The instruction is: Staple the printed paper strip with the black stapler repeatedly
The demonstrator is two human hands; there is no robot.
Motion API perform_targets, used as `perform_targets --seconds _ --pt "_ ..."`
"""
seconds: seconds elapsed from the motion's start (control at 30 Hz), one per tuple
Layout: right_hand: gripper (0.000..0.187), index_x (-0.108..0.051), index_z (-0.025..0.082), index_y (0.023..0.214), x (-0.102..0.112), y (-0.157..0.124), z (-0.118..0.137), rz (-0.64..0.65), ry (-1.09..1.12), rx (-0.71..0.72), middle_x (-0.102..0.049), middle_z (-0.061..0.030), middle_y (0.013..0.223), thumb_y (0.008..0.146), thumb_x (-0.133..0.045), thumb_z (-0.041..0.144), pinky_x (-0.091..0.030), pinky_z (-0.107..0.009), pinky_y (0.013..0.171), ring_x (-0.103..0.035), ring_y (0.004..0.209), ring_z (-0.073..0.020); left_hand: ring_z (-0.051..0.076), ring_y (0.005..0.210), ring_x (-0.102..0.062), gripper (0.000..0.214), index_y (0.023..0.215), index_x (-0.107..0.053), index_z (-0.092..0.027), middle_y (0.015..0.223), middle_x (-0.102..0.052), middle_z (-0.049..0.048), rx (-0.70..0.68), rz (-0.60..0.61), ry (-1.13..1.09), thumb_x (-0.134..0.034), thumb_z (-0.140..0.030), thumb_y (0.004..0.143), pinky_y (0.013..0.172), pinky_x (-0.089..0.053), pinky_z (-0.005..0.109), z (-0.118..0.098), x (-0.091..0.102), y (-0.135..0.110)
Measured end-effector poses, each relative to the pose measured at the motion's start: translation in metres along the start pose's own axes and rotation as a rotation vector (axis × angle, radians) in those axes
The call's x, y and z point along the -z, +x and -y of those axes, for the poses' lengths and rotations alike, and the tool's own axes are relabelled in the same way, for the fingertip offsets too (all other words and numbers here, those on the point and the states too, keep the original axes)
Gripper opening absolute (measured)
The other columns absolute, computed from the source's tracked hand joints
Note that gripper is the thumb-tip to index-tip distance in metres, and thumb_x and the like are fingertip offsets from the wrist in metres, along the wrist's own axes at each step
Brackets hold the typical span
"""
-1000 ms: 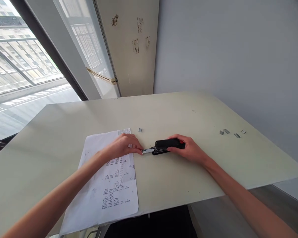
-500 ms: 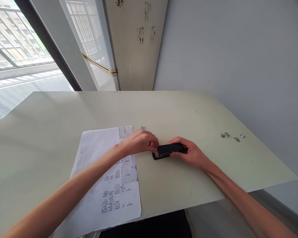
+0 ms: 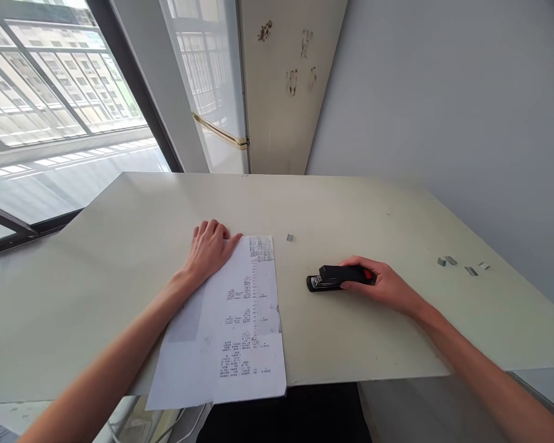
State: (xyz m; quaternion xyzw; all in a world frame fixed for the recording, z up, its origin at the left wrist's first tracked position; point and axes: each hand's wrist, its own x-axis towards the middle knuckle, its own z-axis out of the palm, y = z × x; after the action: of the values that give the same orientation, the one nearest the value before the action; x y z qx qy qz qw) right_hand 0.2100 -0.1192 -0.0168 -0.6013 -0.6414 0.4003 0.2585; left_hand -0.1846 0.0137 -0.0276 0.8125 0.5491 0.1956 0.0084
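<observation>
A black stapler [image 3: 332, 277] lies on the pale table [image 3: 351, 203], right of centre, its metal nose pointing left. My right hand [image 3: 381, 284] is wrapped round its rear end. Printed sheets of white paper [image 3: 233, 326] lie at the table's front edge, left of the stapler. My left hand [image 3: 208, 247] rests on the top left corner of the paper, fingers loosely curled and pressed down on it. A small strip of staples [image 3: 289, 237] sits between the paper and the stapler, a little farther back.
Several loose staple strips [image 3: 461, 266] lie at the table's right side near the grey wall. A tall window [image 3: 55, 111] and a cream cabinet [image 3: 281, 80] stand behind the table. The paper overhangs the front edge.
My left hand left the stapler's nose and moved left onto the paper's top corner. The stapler's metal tray, pulled out a second ago, is pushed in. My view shifted left.
</observation>
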Motion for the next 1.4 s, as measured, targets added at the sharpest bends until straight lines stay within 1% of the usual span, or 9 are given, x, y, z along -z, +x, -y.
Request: perform_targets --seconds 0.17,0.33,0.57,0.67,0.77,0.87,0.97,1.1,1.4 --pt "0.041 -0.075 0.032 0.113 0.002 -0.002 0.002 0.008 -0.033 -0.006 -0.076 -0.0029 0.110 0.085 -0.074 0.061 -0.051 -0.035 0.073 -0.066 0.092 -0.0250 0.024 0.080 -0.060 0.043 0.085 -0.050 -0.023 0.082 -0.065 0.0040 0.040 0.065 -0.185 -0.049 -0.063 0.101 0.090 -0.045 0.044 -0.027 -0.001 -0.016" --pt "0.042 -0.075 0.028 0.111 -0.001 0.000 0.002 -0.003 0.027 0.025 -0.076 -0.0042 0.108 0.083 -0.077 0.060 -0.053 -0.038 0.083 -0.067 0.095 -0.0256 0.021 0.068 -0.057 0.042 0.088 -0.052 -0.023 0.073 -0.063 -0.0001 -0.004 0.120 -0.288 -0.051 -0.063 0.101 0.087 -0.045 0.043 -0.055 -0.015 -0.009" --pt "0.040 -0.073 0.028 0.113 0.003 -0.001 0.008 0.008 -0.023 0.030 -0.076 -0.0050 0.113 0.086 -0.075 0.057 -0.053 -0.040 0.090 -0.068 0.100 -0.0259 0.025 0.076 -0.062 0.037 0.092 -0.055 -0.021 0.077 -0.065 0.0025 0.002 0.105 -0.321 -0.052 -0.056 0.103 0.091 -0.043 0.045 -0.094 -0.034 0.001" --pt "0.045 -0.070 0.030 0.123 0.007 -0.005 0.013 0.013 -0.048 0.039 -0.073 -0.0060 0.128 0.089 -0.072 0.059 -0.053 -0.042 0.100 -0.067 0.115 -0.0280 0.027 0.093 -0.062 0.032 0.103 -0.058 -0.020 0.098 -0.068 0.0074 -0.027 0.007 -0.312 -0.054 -0.052 0.103 0.096 -0.044 0.047 -0.095 -0.030 0.000" --pt "0.046 -0.066 0.032 0.129 0.004 -0.005 0.023 -0.105 -0.042 0.036 -0.067 -0.0063 0.141 0.096 -0.061 0.063 -0.050 -0.043 0.108 -0.062 0.130 -0.0284 0.028 0.116 -0.056 0.027 0.115 -0.061 -0.021 0.123 -0.064 0.0101 -0.191 -0.076 -0.329 -0.056 -0.046 0.104 0.104 -0.044 0.048 -0.086 -0.016 -0.006" --pt "0.047 -0.068 0.031 0.125 -0.008 0.004 0.035 -0.251 -0.106 -0.004 -0.067 -0.0065 0.140 0.103 -0.045 0.065 -0.050 -0.045 0.108 -0.061 0.131 -0.0283 0.027 0.127 -0.054 0.024 0.118 -0.065 -0.026 0.127 -0.066 0.0065 -0.480 0.115 -0.433 -0.057 -0.043 0.105 0.111 -0.044 0.047 -0.078 -0.002 -0.020" --pt "0.053 -0.068 0.030 0.125 -0.022 0.017 0.045 -0.284 -0.182 -0.028 -0.066 -0.0055 0.143 0.106 -0.033 0.065 -0.045 -0.048 0.114 -0.058 0.135 -0.0278 0.033 0.146 -0.041 0.036 0.130 -0.067 -0.031 0.149 -0.057 0.0075 -0.635 0.297 -0.442 -0.066 -0.050 0.099 0.117 -0.042 0.053 -0.079 0.001 -0.039" --pt "0.055 -0.066 0.033 0.128 -0.032 0.025 0.052 -0.236 -0.292 -0.067 -0.064 -0.0025 0.147 0.107 -0.027 0.065 -0.041 -0.051 0.119 -0.052 0.143 -0.0285 0.044 0.157 -0.024 0.062 0.147 -0.060 -0.034 0.169 -0.034 0.0110 -0.689 0.325 -0.382 -0.070 -0.061 0.092 0.124 -0.028 0.066 -0.092 -0.009 -0.055" --pt "0.051 -0.064 0.035 0.134 -0.035 0.024 0.057 -0.179 -0.402 -0.123 -0.061 0.0017 0.152 0.108 -0.027 0.058 -0.041 -0.053 0.121 -0.049 0.147 -0.0279 0.042 0.160 -0.016 0.060 0.153 -0.055 -0.031 0.174 -0.023 0.0120 -0.691 0.300 -0.328 -0.058 -0.060 0.100 0.129 -0.019 0.064 -0.112 -0.021 -0.063"
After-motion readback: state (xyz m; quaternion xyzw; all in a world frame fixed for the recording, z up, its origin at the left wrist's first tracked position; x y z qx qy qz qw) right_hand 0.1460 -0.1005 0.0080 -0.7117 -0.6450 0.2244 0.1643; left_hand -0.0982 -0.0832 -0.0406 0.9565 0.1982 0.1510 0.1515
